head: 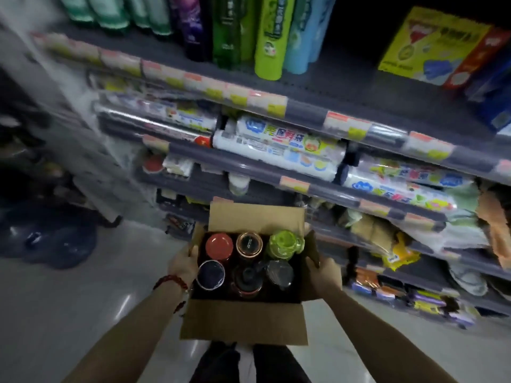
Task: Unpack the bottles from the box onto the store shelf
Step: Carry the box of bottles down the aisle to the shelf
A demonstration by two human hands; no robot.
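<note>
I carry an open cardboard box (pixel 243 322) in front of me above the floor. My left hand (pixel 184 265) grips its left wall and my right hand (pixel 323 275) grips its right wall. Several bottles stand upright inside, seen from above: a red-capped one (pixel 219 247), a copper-rimmed one (pixel 249 244), a lime green one (pixel 286 243), a dark blue-capped one (pixel 211 275), a black one (pixel 247 280) and a clear grey one (pixel 279 273). The store shelf (pixel 331 87) with its open dark space lies up and to the right.
Tall spray cans (pixel 269 37) and a yellow box (pixel 431 45) stand on the top shelf. Lower shelves hold plastic-wrapped rolls (pixel 279 145) and cloths (pixel 470 217). A dark bag (pixel 58 239) lies on the glossy floor at left. My legs are below the box.
</note>
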